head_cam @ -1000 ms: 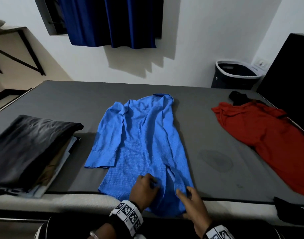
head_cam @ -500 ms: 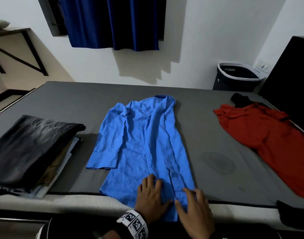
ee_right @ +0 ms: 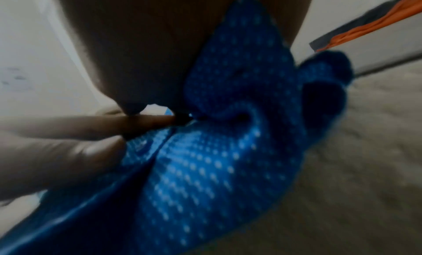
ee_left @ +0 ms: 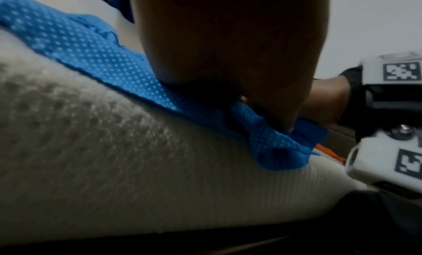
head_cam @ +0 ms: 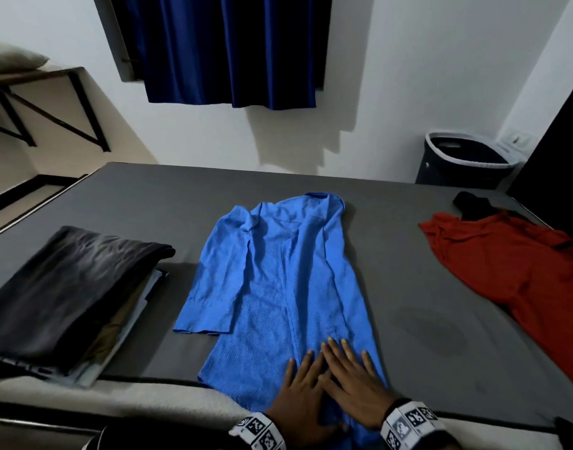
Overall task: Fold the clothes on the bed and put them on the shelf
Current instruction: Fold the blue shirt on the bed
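Both hands lie flat, palms down, at the near edge of the frame. The left hand (head_cam: 299, 405) spreads straight fingers forward; the right hand (head_cam: 355, 389) sits just beside it, its fingers (head_cam: 335, 355) angled across the left hand's. Each wrist wears a white band printed with black square markers (head_cam: 408, 425).

- The blue shirt (head_cam: 278, 287) lies flat on the grey bed (head_cam: 408, 254).
- Left hand (head_cam: 298, 407) and right hand (head_cam: 353, 384) press its hem, fingers straight.
- Folded dark clothes (head_cam: 61, 297) sit left; a red garment (head_cam: 522, 280) lies right.
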The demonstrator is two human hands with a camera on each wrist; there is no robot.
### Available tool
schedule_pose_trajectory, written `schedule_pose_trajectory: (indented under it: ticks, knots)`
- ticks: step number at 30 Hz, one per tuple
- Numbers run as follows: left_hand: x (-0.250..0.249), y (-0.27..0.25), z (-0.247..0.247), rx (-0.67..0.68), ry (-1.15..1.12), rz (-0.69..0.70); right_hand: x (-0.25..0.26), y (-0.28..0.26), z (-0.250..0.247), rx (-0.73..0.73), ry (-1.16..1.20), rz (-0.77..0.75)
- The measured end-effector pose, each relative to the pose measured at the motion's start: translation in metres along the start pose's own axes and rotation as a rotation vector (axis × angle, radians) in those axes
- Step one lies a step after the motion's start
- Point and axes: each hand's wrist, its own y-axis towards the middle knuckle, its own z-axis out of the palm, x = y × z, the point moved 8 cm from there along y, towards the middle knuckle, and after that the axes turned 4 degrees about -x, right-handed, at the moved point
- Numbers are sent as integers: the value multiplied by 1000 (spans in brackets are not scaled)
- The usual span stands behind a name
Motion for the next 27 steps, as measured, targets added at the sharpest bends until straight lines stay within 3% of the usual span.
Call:
schedule_pose_trajectory:
  ticks: [3,5,8,12,16,19,22,24,27]
  knots:
    - [5,-1,-40,-142,-236,109,-4,3,-11,35,96,29]
    - [23,2,-70,-270,-429,101,-3,7,-24,32,137,38]
    - [81,3,-109,-503,-569,-110,8,12,-52,1,166,-36]
    - [180,3,-147,-667,-559,-477,31,34,-98,-81,246,-137]
    - [266,5,-158,-540,-378,-865,55,88,-129,-126,265,-163]
    - [297,4,-158,-392,-194,-1022,73,140,-136,-122,278,-177]
    - [320,10,-146,-251,-112,-1044,93,189,-135,-79,229,-204]
    - [333,17,-140,-215,-100,-980,106,219,-134,-87,217,-210]
    - [346,25,-149,-318,-284,-877,118,252,-132,-141,209,-204]
